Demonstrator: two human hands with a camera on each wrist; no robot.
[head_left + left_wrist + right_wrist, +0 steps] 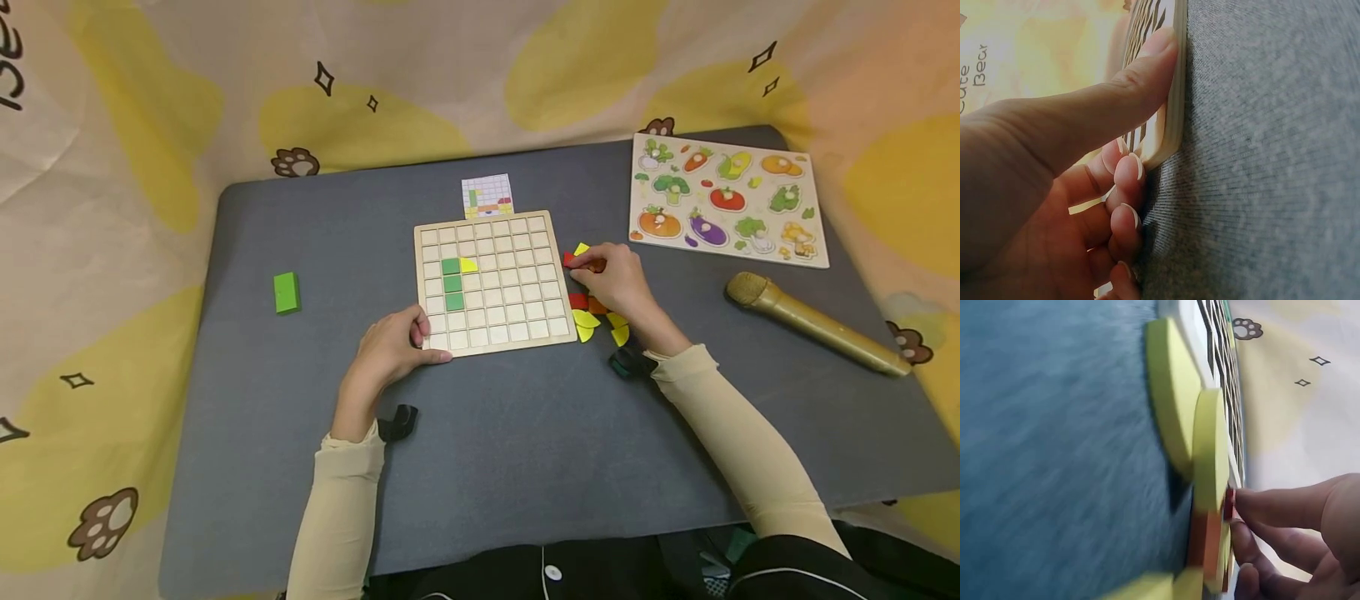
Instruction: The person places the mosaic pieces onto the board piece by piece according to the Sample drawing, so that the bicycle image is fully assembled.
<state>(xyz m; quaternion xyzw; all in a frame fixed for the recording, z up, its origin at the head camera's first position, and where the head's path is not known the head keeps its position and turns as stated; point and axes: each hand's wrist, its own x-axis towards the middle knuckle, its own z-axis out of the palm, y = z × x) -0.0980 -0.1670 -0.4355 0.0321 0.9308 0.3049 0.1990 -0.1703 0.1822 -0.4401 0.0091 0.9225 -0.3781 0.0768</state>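
Observation:
A wooden grid board [495,315] lies mid-table, with several green squares [453,283] in one column and a yellow quarter-round piece [468,265] beside the top one. At the board's near left corner, my left hand [392,342] grips the edge, thumb along the front side and fingers curled at the left side. Just off the board's right side, my right hand [617,279] pinches a small red piece [1230,504] between thumb and finger. Around that hand lie loose yellow pieces [583,320], another red piece [577,301] and an orange piece [597,306].
A small pattern card [487,197] touches the board's far edge. On the left stands a green block [287,293]. To the right are a vegetable puzzle board [731,200] and a gold microphone [817,325]. Patterned cloth [420,75] hangs behind the grey table [525,467].

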